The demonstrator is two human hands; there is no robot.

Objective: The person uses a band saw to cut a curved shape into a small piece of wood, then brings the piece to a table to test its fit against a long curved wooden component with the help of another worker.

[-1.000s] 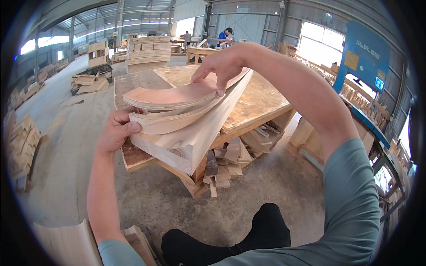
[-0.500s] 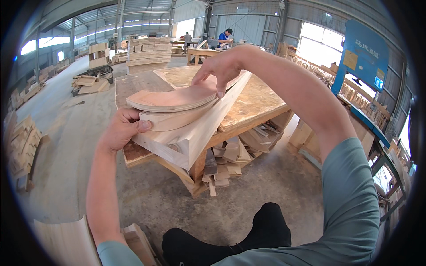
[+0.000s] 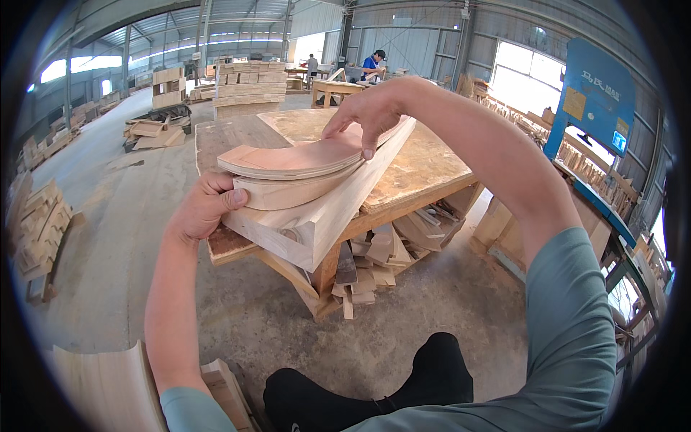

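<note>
A flat, arc-shaped plywood template (image 3: pixel 291 160) lies on top of a pale curved wooden block (image 3: pixel 277 193). My left hand (image 3: pixel 205 205) is closed on the block's near left end, thumb against its outer face. At the template's far right end, my right hand (image 3: pixel 371 115) grips it, with the thumb at the front edge and the fingers over the top, partly hidden. Under both pieces sits a larger pale wooden piece (image 3: pixel 306 234) with a long sloping side and a knot near its front corner. It rests on the workbench (image 3: pixel 421 169).
Offcuts (image 3: pixel 371 266) are heaped below the bench top. A blue machine (image 3: pixel 590 93) stands at right, stacked boards (image 3: pixel 248 86) at the back. Wooden parts (image 3: pixel 43 237) lie far left, and more (image 3: pixel 108 381) stand at lower left. A co-worker (image 3: pixel 373 65) is at a far bench.
The whole view has shifted slightly, so the bench appears a little further right. Both hands keep their hold, and the template stays on the block.
</note>
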